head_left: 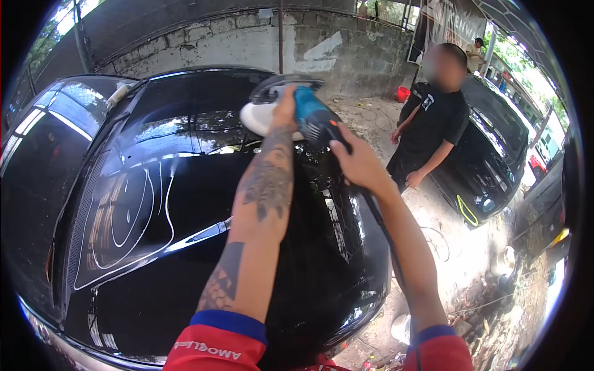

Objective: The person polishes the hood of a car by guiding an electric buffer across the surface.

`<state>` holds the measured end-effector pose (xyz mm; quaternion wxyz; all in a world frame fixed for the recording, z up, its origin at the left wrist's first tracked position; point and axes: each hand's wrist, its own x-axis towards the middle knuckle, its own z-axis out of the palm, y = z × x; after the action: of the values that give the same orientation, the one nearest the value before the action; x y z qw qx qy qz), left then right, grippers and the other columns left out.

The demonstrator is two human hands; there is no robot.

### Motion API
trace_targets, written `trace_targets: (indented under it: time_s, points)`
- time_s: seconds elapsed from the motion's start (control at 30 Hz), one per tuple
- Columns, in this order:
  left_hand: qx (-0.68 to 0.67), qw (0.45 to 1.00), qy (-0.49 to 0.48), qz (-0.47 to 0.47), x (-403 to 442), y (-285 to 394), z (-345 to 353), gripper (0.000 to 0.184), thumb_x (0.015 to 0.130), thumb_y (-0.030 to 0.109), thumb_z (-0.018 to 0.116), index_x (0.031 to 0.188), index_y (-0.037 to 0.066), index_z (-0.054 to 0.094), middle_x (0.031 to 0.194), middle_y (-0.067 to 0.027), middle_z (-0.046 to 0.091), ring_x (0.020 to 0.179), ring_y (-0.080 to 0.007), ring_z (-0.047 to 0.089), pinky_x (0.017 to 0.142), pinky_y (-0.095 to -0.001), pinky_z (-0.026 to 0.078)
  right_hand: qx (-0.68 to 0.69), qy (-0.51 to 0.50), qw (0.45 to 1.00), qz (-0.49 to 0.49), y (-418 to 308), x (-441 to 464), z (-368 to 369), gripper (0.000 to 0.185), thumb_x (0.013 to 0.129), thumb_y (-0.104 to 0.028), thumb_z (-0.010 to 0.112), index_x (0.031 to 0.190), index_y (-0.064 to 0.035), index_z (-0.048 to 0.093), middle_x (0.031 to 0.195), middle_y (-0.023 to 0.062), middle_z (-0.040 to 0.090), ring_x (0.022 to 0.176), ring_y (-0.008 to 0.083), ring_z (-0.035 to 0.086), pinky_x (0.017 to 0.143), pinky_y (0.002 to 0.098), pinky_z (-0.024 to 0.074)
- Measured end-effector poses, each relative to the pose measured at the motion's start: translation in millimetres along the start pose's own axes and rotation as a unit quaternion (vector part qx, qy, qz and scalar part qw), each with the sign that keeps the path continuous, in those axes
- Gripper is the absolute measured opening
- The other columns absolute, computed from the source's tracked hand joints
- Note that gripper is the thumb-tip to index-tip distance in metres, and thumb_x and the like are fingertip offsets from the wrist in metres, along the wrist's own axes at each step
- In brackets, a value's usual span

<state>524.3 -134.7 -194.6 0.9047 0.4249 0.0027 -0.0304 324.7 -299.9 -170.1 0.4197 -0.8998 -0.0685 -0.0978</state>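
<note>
A teal and black power polisher (311, 111) with a thick white pad (255, 119) is at the far right part of a glossy black car hood (204, 278). My left hand (286, 110) is closed around its front, near the pad. My right hand (364, 162) grips the dark rear handle. The head and pad look smeared by motion, and I cannot tell whether the pad's face presses on the paint. A dark cord (376, 210) runs back from the handle along my right forearm. White streaks of liquid (170, 229) curve across the hood near the windshield.
A person in a black shirt (436, 117) stands beside a second dark car (495, 142) on the right. A red bucket (403, 94) sits near the block wall (235, 49). Pale buckets, one a white bucket (401, 328), stand on the rough ground, where cords lie.
</note>
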Motion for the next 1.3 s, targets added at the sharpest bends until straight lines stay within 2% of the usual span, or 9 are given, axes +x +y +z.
trace_targets:
  time_s: [0.33, 0.37, 0.57, 0.67, 0.77, 0.93, 1.03, 1.13, 1.3]
  points:
    - [0.054, 0.992, 0.108, -0.042, -47.0, -90.8, 65.7, 0.083, 0.079, 0.037, 0.077, 0.131, -0.020, 0.047, 0.118, -0.0204, 0.063, 0.091, -0.0269, 0.069, 0.076, -0.0417, 0.060, -0.110, 0.115, 0.981, -0.113, 77.0, -77.6, -46.3, 0.056, 0.098, -0.029, 0.057, 0.145, -0.0006, 0.046, 0.105, 0.0264, 0.069, 0.071, 0.0268, 0.071, 0.070, 0.0352, 0.0542]
    - [0.052, 0.992, 0.097, -0.064, -49.0, -96.0, 62.6, 0.103, 0.069, 0.047, 0.080, 0.142, -0.015, 0.041, 0.138, -0.0253, 0.054, 0.116, -0.0336, 0.062, 0.094, -0.0420, 0.053, -0.110, 0.113, 0.981, -0.114, 67.0, -88.0, -48.3, 0.056, 0.098, -0.029, 0.057, 0.145, -0.0006, 0.046, 0.105, 0.0264, 0.069, 0.071, 0.0268, 0.071, 0.070, 0.0352, 0.0542]
    - [0.052, 0.991, 0.115, -0.037, -91.2, -79.6, 48.0, 0.097, 0.071, 0.046, 0.079, 0.139, -0.014, 0.045, 0.133, -0.0232, 0.058, 0.112, -0.0320, 0.064, 0.093, -0.0420, 0.053, -0.046, 0.062, 0.997, -0.004, 21.4, -131.6, -47.6, 0.056, 0.098, -0.027, 0.057, 0.146, -0.0005, 0.045, 0.099, 0.0267, 0.070, 0.062, 0.0258, 0.068, 0.069, 0.0350, 0.0536]
    - [0.019, 0.995, 0.098, -0.016, -126.0, -47.7, 33.2, 0.092, 0.074, 0.044, 0.079, 0.136, -0.015, 0.047, 0.126, -0.0207, 0.062, 0.105, -0.0293, 0.066, 0.089, -0.0418, 0.055, -0.036, 0.058, 0.996, -0.057, 16.2, -134.0, -32.8, 0.056, 0.098, -0.027, 0.058, 0.146, -0.0019, 0.045, 0.099, 0.0291, 0.070, 0.073, 0.0309, 0.072, 0.076, 0.0376, 0.0536]
    - [0.019, 0.994, 0.112, -0.001, -159.1, -15.1, 15.4, 0.088, 0.076, 0.044, 0.078, 0.132, -0.017, 0.049, 0.120, -0.0204, 0.064, 0.096, -0.0271, 0.069, 0.083, -0.0406, 0.058, -0.033, 0.074, 0.990, -0.118, -6.7, -144.9, -16.3, 0.056, 0.097, -0.028, 0.059, 0.147, -0.0070, 0.046, 0.111, 0.0314, 0.067, 0.113, 0.0435, 0.063, 0.095, 0.0427, 0.0479]
    - [-0.006, 0.993, 0.112, 0.042, -177.1, 22.5, -24.8, 0.087, 0.078, 0.044, 0.077, 0.131, -0.018, 0.047, 0.119, -0.0213, 0.063, 0.093, -0.0271, 0.069, 0.080, -0.0403, 0.059, 0.009, -0.004, 0.999, -0.053, -47.4, -151.7, 3.6, 0.057, 0.097, -0.032, 0.059, 0.148, -0.0098, 0.045, 0.117, 0.0313, 0.065, 0.114, 0.0479, 0.060, 0.097, 0.0455, 0.0477]
    - [0.001, 0.991, 0.125, 0.053, -174.1, 44.4, -47.0, 0.064, 0.088, 0.050, 0.065, 0.123, -0.003, 0.058, 0.106, -0.0152, 0.067, 0.091, -0.0281, 0.069, 0.084, -0.0429, 0.058, -0.004, -0.020, 0.997, -0.068, -69.2, -147.9, 16.1, 0.059, 0.098, -0.034, 0.056, 0.150, -0.0113, 0.042, 0.112, 0.0328, 0.065, 0.111, 0.0498, 0.060, 0.096, 0.0499, 0.0476]
    - [-0.021, 0.995, 0.084, 0.056, -149.0, 54.5, -80.3, 0.082, 0.080, 0.046, 0.075, 0.129, -0.015, 0.050, 0.115, -0.0194, 0.064, 0.092, -0.0269, 0.069, 0.082, -0.0422, 0.059, -0.001, -0.046, 0.998, -0.050, -89.9, -145.1, 25.1, 0.060, 0.098, -0.034, 0.055, 0.151, -0.0121, 0.040, 0.108, 0.0334, 0.066, 0.107, 0.0513, 0.061, 0.094, 0.0525, 0.0481]
    - [0.028, 0.998, -0.037, 0.047, -153.2, 74.7, -87.3, 0.056, 0.090, 0.049, 0.062, 0.124, 0.004, 0.058, 0.105, -0.0140, 0.067, 0.090, -0.0275, 0.069, 0.085, -0.0437, 0.058, -0.014, -0.056, 0.990, -0.127, -94.6, -134.3, 38.8, 0.061, 0.098, -0.030, 0.053, 0.154, -0.0184, 0.033, 0.104, 0.0326, 0.067, 0.100, 0.0514, 0.063, 0.091, 0.0523, 0.0489]
